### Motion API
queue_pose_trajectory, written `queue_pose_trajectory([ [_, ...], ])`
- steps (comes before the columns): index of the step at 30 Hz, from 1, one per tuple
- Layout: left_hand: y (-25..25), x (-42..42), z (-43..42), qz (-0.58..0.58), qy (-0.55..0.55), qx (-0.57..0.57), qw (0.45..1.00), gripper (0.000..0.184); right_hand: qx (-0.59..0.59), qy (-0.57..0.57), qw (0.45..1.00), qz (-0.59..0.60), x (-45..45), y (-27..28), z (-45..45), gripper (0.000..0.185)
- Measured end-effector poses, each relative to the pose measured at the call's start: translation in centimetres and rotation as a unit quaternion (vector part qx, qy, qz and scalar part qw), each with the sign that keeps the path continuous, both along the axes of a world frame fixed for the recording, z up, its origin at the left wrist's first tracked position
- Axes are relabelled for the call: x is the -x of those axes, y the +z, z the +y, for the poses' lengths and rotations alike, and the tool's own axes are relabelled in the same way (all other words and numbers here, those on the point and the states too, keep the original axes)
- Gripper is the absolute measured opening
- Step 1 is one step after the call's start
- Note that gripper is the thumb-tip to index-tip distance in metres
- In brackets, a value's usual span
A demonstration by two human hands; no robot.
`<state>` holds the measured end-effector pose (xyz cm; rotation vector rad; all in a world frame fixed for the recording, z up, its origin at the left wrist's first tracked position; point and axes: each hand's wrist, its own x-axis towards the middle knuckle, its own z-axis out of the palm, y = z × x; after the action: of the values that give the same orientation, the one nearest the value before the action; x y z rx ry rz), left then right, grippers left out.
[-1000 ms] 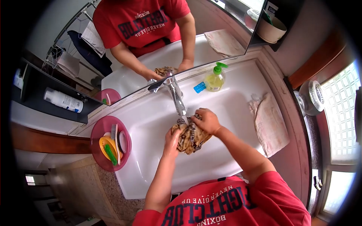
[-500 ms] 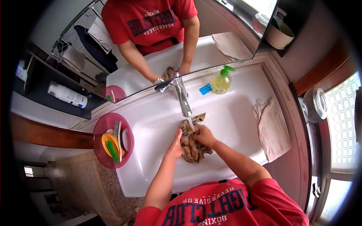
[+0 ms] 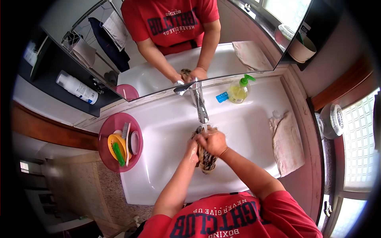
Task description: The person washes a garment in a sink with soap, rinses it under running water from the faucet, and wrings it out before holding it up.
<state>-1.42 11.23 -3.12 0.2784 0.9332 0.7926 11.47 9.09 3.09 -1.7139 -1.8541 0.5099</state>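
Observation:
A wet brown and black patterned cloth point(image 3: 207, 162) is bunched under the running chrome faucet point(image 3: 201, 105) in the white sink point(image 3: 166, 139). My left hand point(image 3: 193, 148) grips its left side, fingers partly hidden by the cloth and the other hand. Across its upper part lies my right hand point(image 3: 214, 141), closed on the cloth, with water falling at its knuckles. The two hands are close together and touch. The lower end of the cloth hangs out below them.
On the left stands a pink basin point(image 3: 104, 148) with brushes and a yellow scoop. A soap bottle point(image 3: 239, 93) and blue item point(image 3: 222, 97) sit behind the sink. A pale cloth point(image 3: 287, 144) drapes the right rim. The mirror point(image 3: 158, 59) overhangs the back edge.
The cloth has gone from spread out to a narrow bundle. My right hand has moved in against my left hand. The view has shifted, and the faucet sits farther right.

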Motion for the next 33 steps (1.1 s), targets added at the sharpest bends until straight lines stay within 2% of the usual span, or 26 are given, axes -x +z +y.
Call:
queue_pose_trajectory([
  [1,3.4,-0.8,0.0,0.126,0.009,0.022,0.992,0.033,0.003,-0.023,0.999,0.022,-1.1,-0.2,0.5,0.022],
  [2,3.2,-0.3,-0.3,0.126,0.011,0.022,0.992,0.033,0.007,-0.047,0.998,0.046,-2.5,-0.8,1.0,0.022],
  [4,2.5,1.6,-1.0,0.157,-0.031,-0.202,0.966,0.034,0.013,-0.065,0.995,0.076,-5.6,-2.9,1.9,0.020],
  [5,3.1,2.6,-1.3,0.241,-0.065,-0.199,0.948,0.032,0.025,-0.057,0.995,0.083,-7.6,-4.0,2.1,0.021],
  [6,2.2,4.4,-1.3,0.240,-0.065,-0.196,0.948,0.032,0.036,-0.051,0.994,0.090,-9.4,-4.9,2.1,0.022],
  [7,0.8,6.6,-1.1,0.362,-0.180,-0.269,0.874,0.035,0.028,-0.108,0.989,0.098,-10.5,-5.4,1.7,0.023],
  [8,1.3,7.6,-0.9,0.469,-0.290,-0.331,0.766,0.039,0.019,-0.165,0.980,0.105,-11.5,-6.0,1.3,0.025],
  [9,1.8,8.4,-1.1,0.526,-0.293,-0.297,0.742,0.042,0.027,-0.184,0.982,0.042,-12.6,-6.6,1.0,0.037],
  [10,3.8,8.6,-1.3,0.580,-0.293,-0.262,0.714,0.045,0.028,-0.184,0.982,0.042,-12.2,-6.3,0.9,0.037],
  [12,0.9,9.1,-0.6,0.631,-0.242,-0.257,0.691,0.050,0.084,-0.315,0.945,-0.042,-10.7,-6.0,0.5,0.052],
  [14,-2.7,8.7,0.3,0.443,-0.051,-0.202,0.872,0.061,0.097,-0.264,0.960,-0.018,-7.5,-8.9,0.4,0.065],
  [15,-0.4,7.1,0.2,0.379,-0.079,-0.139,0.912,0.072,0.079,-0.227,0.970,0.025,-5.5,-9.5,0.3,0.066],
  [16,0.9,5.7,0.3,0.323,-0.104,-0.119,0.933,0.081,0.117,-0.187,0.968,0.119,-3.5,-9.0,0.2,0.062],
  [17,0.7,4.7,0.2,0.271,-0.096,-0.111,0.951,0.079,0.120,-0.144,0.966,0.180,-2.0,-8.8,0.1,0.054],
  [18,0.6,4.1,0.3,0.219,-0.088,-0.103,0.966,0.078,0.249,-0.077,0.899,0.351,-0.7,-5.4,0.2,0.046],
  [19,0.9,3.9,0.5,0.219,-0.089,-0.106,0.966,0.078,0.268,-0.069,0.892,0.357,0.7,0.9,-0.6,0.039],
  [20,1.5,3.7,0.6,0.089,-0.066,-0.014,0.994,0.074,0.109,-0.002,0.959,0.263,2.4,-4.2,-0.7,0.033],
  [21,1.7,3.7,0.6,-0.043,-0.040,0.081,0.995,0.070,0.039,0.052,0.968,0.241,3.1,-1.6,-1.6,0.029],
  [22,-1.9,5.2,0.7,-0.226,-0.100,0.010,0.969,0.061,-0.031,0.106,0.973,0.202,3.7,-1.3,-2.0,0.028],
  [25,-0.4,2.5,-0.9,-0.231,-0.083,0.040,0.969,0.056,-0.032,0.128,0.984,0.120,4.8,1.0,-3.1,0.022],
  [27,-2.0,0.8,-1.2,-0.158,-0.053,0.025,0.986,0.053,-0.038,0.112,0.993,0.025,4.3,0.9,-2.8,0.020],
  [28,-3.0,0.1,-1.3,-0.110,-0.036,0.017,0.993,0.052,-0.038,0.113,0.993,0.023,3.7,0.8,-2.3,0.020],
  [30,-1.2,-0.9,-1.3,-0.008,-0.008,0.030,0.999,0.049,0.046,0.006,0.999,-0.016,1.6,0.0,-0.4,0.021],
  [31,2.7,-1.7,-0.9,0.018,-0.032,0.043,0.998,0.045,0.042,-0.041,0.998,-0.009,0.3,-0.8,0.6,0.021],
  [32,2.8,-1.6,-0.9,0.017,-0.031,0.042,0.999,0.045,0.037,-0.087,0.996,-0.002,-1.0,-1.2,1.6,0.022],
  [33,2.9,-1.3,-0.9,0.055,-0.027,-0.063,0.996,0.044,0.037,-0.109,0.993,0.020,-2.4,-1.6,2.1,0.021],
])
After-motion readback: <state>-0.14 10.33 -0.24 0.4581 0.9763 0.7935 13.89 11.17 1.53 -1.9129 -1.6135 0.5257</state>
